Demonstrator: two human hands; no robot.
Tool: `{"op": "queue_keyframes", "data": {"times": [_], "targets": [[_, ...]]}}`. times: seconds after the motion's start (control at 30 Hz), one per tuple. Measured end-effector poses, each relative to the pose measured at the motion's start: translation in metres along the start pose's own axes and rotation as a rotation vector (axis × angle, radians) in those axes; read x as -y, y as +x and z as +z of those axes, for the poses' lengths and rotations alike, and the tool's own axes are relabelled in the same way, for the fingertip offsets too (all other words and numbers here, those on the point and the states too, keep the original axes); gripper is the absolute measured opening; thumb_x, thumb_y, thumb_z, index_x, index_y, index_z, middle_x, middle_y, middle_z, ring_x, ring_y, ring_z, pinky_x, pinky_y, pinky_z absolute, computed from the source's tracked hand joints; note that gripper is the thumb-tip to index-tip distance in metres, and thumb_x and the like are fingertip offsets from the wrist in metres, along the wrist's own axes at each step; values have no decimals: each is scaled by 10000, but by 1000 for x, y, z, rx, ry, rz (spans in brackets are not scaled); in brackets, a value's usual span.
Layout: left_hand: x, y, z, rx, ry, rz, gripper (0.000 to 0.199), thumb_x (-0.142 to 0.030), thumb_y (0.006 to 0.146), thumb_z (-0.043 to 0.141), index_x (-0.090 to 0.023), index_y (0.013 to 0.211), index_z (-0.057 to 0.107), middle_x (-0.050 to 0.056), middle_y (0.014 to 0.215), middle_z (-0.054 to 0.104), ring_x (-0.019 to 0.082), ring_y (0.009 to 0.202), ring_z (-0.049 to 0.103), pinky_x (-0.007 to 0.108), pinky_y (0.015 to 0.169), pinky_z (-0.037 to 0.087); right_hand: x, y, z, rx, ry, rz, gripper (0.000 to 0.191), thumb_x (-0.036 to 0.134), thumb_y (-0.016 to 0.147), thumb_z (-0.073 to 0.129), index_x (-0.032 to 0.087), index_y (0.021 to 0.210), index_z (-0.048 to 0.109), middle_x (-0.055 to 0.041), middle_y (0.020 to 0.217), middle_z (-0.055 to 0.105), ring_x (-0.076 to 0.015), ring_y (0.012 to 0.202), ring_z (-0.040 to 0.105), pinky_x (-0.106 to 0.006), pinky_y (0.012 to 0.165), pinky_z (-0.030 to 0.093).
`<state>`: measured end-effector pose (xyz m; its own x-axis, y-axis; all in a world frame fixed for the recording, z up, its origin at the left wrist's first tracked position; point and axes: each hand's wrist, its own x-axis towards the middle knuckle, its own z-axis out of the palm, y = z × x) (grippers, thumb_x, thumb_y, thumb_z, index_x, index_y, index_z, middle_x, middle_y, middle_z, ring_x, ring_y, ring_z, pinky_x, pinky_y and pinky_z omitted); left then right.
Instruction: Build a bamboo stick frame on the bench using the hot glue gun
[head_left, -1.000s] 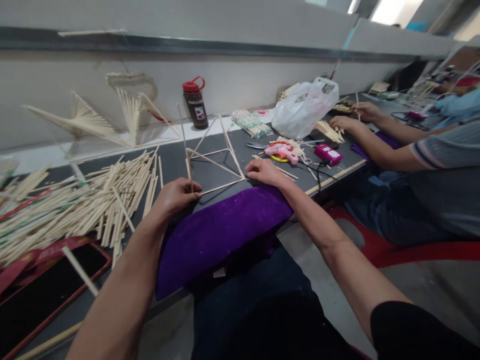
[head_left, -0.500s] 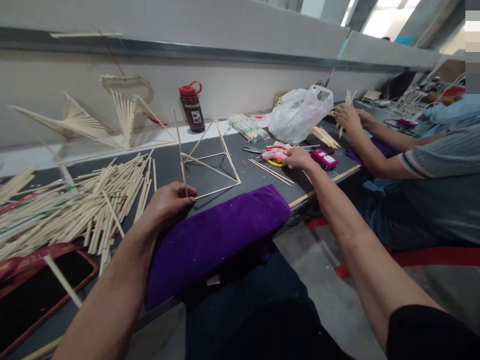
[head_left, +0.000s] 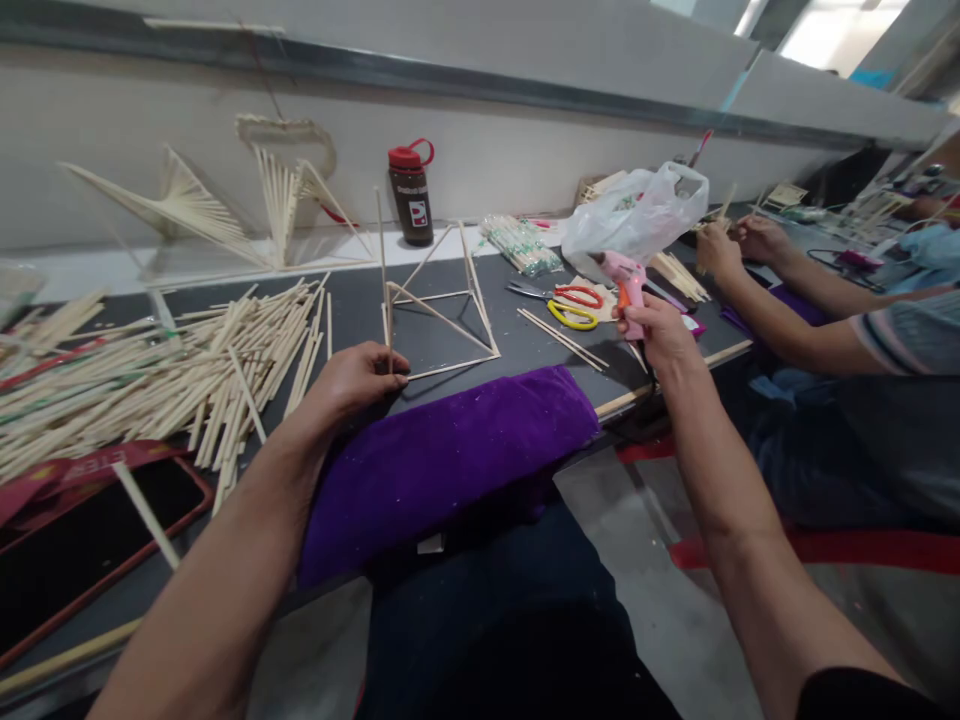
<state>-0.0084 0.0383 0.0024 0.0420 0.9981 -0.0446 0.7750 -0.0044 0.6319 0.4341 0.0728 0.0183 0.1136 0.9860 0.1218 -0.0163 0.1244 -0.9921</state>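
My left hand (head_left: 358, 378) pinches the near left corner of a small frame (head_left: 450, 363) built from thin wooden sticks, with one stick rising upright at that corner. The frame stands on the dark table. My right hand (head_left: 660, 335) is closed round the handle of a pink glue gun (head_left: 628, 278), raised above the table with its nozzle pointing up and left. Scissors with red and yellow handles (head_left: 574, 318) lie left of the glue gun. Between them and the frame's side rest a few loose sticks (head_left: 562, 338). A purple cloth (head_left: 450, 465) lies along the table's front edge.
A large heap of sticks (head_left: 247, 370) and a phone (head_left: 97, 540) lie on the left. Behind stand stick models (head_left: 281, 210) and a red-lidded bottle (head_left: 411, 200). A plastic bag (head_left: 637, 215) sits back right, near a co-worker's hands (head_left: 724, 250) holding sticks.
My right hand has lifted the glue gun off the table beside the scissors, turning it upright. My left hand stays at the frame's corner. The view has shifted slightly left.
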Motion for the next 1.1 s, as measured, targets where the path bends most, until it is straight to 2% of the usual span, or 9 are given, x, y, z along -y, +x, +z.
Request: {"op": "queue_keyframes", "data": {"times": [0.1, 0.2, 0.37, 0.47, 0.57, 0.67, 0.83, 1.0, 1.1], "targets": [[0, -1, 1, 9, -24, -38, 267, -338, 675, 697, -234, 910, 772, 53, 794, 730, 225, 744, 673, 326, 667, 501, -6, -17, 0, 44, 45, 20, 342, 422, 610, 740, 208, 860, 647, 9, 723, 612, -91, 547, 532, -229, 494, 453], [2, 0, 4, 16, -38, -47, 261, -325, 687, 690, -248, 919, 780, 46, 804, 731, 222, 760, 670, 321, 673, 498, -14, -26, 7, 24, -62, 46, 356, 528, 703, 737, 203, 819, 648, -5, 694, 621, -100, 527, 539, -231, 463, 428], [2, 2, 4, 24, 14, -11, 233, -324, 683, 675, -222, 862, 783, 55, 846, 723, 216, 797, 668, 304, 696, 486, -16, -36, 34, 193, -230, 27, 385, 471, 704, 813, 183, 927, 688, -55, 898, 746, -107, 602, 625, -214, 498, 448], [-2, 0, 2, 35, 61, 10, 247, -332, 708, 638, -209, 863, 786, 60, 838, 723, 214, 815, 666, 297, 716, 478, -17, -40, 49, 255, -287, 31, 406, 451, 696, 811, 175, 967, 684, -58, 885, 747, -111, 597, 616, -203, 447, 386], [-5, -2, -1, 73, 93, 26, 294, -345, 726, 612, -191, 907, 785, 68, 839, 730, 210, 801, 661, 302, 721, 472, -18, -44, 59, 253, -365, 36, 388, 459, 720, 774, 178, 964, 660, -38, 804, 720, -122, 586, 592, -211, 429, 348], [-6, -2, -2, 78, 92, 45, 320, -361, 724, 608, -173, 917, 781, 81, 850, 732, 206, 782, 656, 309, 714, 469, -20, -44, 64, 237, -400, -10, 370, 449, 737, 741, 176, 964, 635, -25, 780, 692, -126, 582, 576, -233, 459, 363], [-2, 1, -1, 72, 105, 79, 325, -378, 724, 599, -171, 894, 784, 96, 884, 732, 215, 810, 663, 320, 729, 471, -28, -40, 66, 239, -487, -112, 333, 477, 765, 702, 176, 881, 622, -30, 771, 655, -136, 606, 573, -271, 532, 416], [-1, 3, 0, 73, 118, 75, 336, -377, 731, 594, -178, 917, 790, 89, 890, 737, 226, 836, 674, 329, 748, 472, -36, -37, 67, 246, -532, -140, 310, 479, 796, 662, 193, 887, 588, -27, 804, 667, -130, 595, 565, -277, 547, 413], [-1, 2, 0, 72, 117, 58, 339, -382, 735, 598, -176, 924, 789, 87, 874, 737, 219, 815, 673, 323, 734, 469, -36, -37, 68, 237, -563, -146, 301, 478, 785, 654, 191, 839, 581, -11, 745, 631, -126, 568, 538, -289, 560, 408]]}}
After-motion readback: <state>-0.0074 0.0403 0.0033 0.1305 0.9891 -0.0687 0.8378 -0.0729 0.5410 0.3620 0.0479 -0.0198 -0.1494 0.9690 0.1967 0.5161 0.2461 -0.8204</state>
